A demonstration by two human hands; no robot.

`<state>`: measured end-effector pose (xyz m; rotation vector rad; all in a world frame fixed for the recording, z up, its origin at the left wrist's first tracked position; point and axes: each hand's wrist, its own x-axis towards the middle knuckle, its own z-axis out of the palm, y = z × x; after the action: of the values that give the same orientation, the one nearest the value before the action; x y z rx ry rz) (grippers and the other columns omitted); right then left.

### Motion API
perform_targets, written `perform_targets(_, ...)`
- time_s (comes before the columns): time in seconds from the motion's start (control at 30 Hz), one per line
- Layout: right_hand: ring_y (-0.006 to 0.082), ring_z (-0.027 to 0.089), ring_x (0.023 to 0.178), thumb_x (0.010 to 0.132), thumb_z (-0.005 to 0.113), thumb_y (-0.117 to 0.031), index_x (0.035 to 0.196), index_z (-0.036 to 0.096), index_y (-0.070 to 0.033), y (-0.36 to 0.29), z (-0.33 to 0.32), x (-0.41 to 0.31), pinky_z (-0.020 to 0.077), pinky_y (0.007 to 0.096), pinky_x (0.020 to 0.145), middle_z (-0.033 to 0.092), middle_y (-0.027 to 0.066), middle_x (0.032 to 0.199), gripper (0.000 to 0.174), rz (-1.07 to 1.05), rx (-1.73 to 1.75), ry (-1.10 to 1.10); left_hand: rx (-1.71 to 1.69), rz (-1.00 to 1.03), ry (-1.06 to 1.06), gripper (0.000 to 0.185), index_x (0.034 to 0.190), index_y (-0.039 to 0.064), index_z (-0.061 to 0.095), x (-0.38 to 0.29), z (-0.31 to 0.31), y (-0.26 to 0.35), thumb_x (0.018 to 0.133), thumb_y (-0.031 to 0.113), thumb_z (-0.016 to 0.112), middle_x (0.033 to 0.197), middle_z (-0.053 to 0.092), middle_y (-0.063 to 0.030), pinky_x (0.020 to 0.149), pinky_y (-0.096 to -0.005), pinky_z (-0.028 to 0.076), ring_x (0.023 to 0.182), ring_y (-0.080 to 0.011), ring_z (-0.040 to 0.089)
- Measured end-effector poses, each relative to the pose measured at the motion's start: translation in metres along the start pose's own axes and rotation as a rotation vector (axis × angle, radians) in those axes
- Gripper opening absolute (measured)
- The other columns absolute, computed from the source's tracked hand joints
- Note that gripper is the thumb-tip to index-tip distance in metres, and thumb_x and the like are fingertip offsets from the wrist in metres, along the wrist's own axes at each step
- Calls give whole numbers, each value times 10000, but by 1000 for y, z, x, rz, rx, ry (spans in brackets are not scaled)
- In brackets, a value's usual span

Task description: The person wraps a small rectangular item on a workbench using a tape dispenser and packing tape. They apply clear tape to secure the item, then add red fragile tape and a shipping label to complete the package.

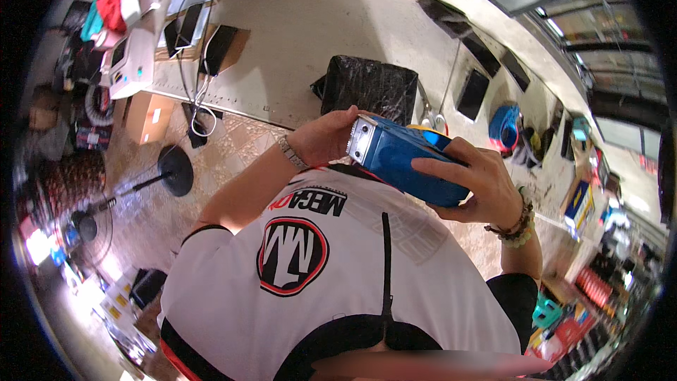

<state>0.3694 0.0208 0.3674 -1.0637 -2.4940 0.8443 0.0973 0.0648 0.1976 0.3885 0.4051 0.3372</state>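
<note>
A blue electric hair clipper (407,161) with a metal toothed blade is held up in front of my chest. My right hand (470,182) grips its rear body, thumb and fingers on opposite sides. Beside the blade end, my left hand (330,135) has its fingers behind the clipper; how firmly they hold it is hidden. Just beyond both hands, a block wrapped in black plastic (370,84) lies on the pale table. Scissors (431,116) lie at its right side, partly hidden by the clipper.
Across the pale table (296,5) lie dark flat pieces (472,94) and a blue tape roll (504,127) on the right. A white machine (132,63), cables and a cardboard box (149,116) stand left. A round-based stand (176,170) is on the tiled floor.
</note>
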Motion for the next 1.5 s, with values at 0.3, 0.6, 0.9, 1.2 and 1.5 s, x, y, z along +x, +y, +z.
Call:
perform_targets(0.3,287,650,732,614,830,-162,1296,590,-183,73,-12,11,559,357,639,597,122,938,723,-71,94,-132,-134,215,364,410,1169,59,628,14,6,-22,1011,414,499,1072,695,-64,848,-340,567,943,-189,679)
perform_targets(0.6,264,612,729,675,789,-110,1296,565,-98,101,-36,24,512,363,688,613,121,906,661,-93,157,-43,346,505,845,276,1136,11,678,-7,-31,44,984,229,603,986,704,-31,753,-232,534,831,-93,651)
perform_targets(0.9,308,681,879,788,787,-287,1292,553,-109,152,-10,60,552,376,772,658,175,1062,583,-93,159,-160,977,284,920,511,1401,31,439,45,-180,-2,960,233,598,1186,634,-137,1008,-372,434,1110,-237,576)
perform_targets(1.2,198,694,710,902,691,-349,1374,513,-107,165,-9,37,538,329,650,703,178,859,559,32,239,-113,1578,373,1434,669,1566,227,88,102,-85,19,1011,508,336,1276,590,-271,971,-512,458,1136,-453,587)
perform_targets(1.5,296,720,742,858,709,-396,1334,549,-125,208,-8,-41,551,365,654,707,172,834,571,360,-41,-243,1353,240,1435,654,1561,177,147,98,-54,28,1016,490,327,1169,648,-261,909,-533,475,1079,-458,610)
